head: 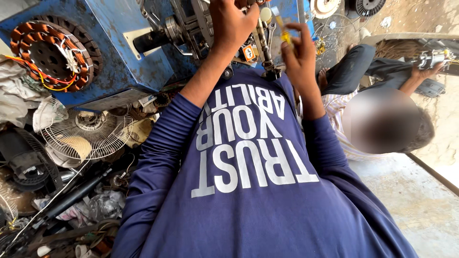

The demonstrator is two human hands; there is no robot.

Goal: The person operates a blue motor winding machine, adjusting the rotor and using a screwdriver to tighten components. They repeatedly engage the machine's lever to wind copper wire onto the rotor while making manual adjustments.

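My left hand (233,23) reaches up onto the metal mechanism (191,28) of a blue machine (112,48), its fingers closed over a part at the top edge of the view. My right hand (299,55) is just right of it, pinching a thin yellow-handled tool (283,29) that points up toward a metal rod (264,45) on the machine. Both forearms wear dark blue sleeves. My blue shirt fills the lower middle of the view.
A copper-wound motor stator (50,55) sits on the machine's left. Below it lie a white fan guard (86,134), rags, cables and scrap parts. At the right another person (377,114) sits on the concrete floor holding a small motor (430,58).
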